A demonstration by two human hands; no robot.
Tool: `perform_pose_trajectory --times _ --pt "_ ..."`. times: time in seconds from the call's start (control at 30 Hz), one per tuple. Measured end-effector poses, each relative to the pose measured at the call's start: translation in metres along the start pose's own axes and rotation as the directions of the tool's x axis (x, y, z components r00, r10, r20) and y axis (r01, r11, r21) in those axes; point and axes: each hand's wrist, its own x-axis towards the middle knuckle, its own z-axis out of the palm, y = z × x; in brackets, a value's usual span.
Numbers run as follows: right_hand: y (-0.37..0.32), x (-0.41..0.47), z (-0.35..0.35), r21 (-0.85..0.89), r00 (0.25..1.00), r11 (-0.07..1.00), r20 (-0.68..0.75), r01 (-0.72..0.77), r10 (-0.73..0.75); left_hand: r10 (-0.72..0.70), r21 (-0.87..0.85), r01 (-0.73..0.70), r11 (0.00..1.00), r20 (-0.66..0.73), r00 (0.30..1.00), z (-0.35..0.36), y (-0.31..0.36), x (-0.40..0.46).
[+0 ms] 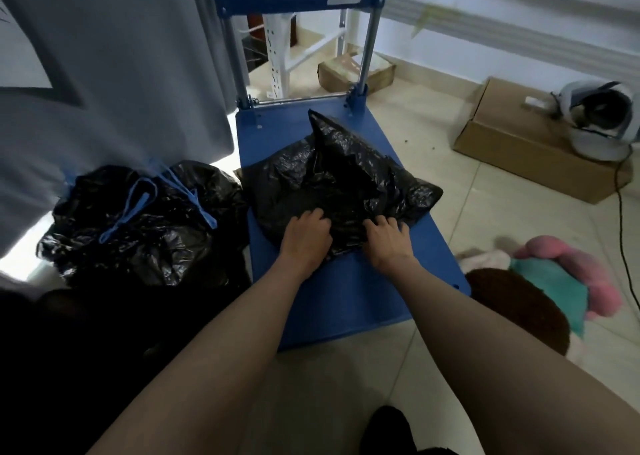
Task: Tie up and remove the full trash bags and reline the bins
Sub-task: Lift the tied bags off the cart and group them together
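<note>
A crumpled, empty black trash bag lies on the blue deck of a platform cart. My left hand and my right hand both sit on the bag's near edge, fingers curled into the plastic and gripping it. To the left of the cart stands a full black trash bag, its top closed with blue drawstrings. The bag's lower part sinks into a dark shape that may be a bin; I cannot tell.
The cart's upright handle frame rises at the far end. A grey curtain hangs on the left. On the tiled floor lie cardboard boxes, a white device with a black cable, and plush toys on the right.
</note>
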Motion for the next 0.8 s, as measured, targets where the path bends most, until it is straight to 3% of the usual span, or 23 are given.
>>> perform_pose_trajectory --times 0.23,0.47,0.8 --pt "-0.031 -0.025 -0.073 -0.004 0.976 1.000 -0.219 0.014 -0.014 0.024 0.028 -0.018 0.999 -0.208 0.978 -0.090 -0.034 -0.019" --pt "-0.072 -0.072 -0.143 0.074 0.937 0.997 -0.347 -0.006 0.031 -0.080 -0.047 0.067 0.997 -0.395 0.915 -0.184 -0.076 -0.073" --pt "-0.177 -0.138 -0.199 0.266 0.871 0.926 -0.478 0.268 -0.115 -0.252 -0.052 0.256 0.965 -0.445 0.859 -0.277 -0.148 -0.198"
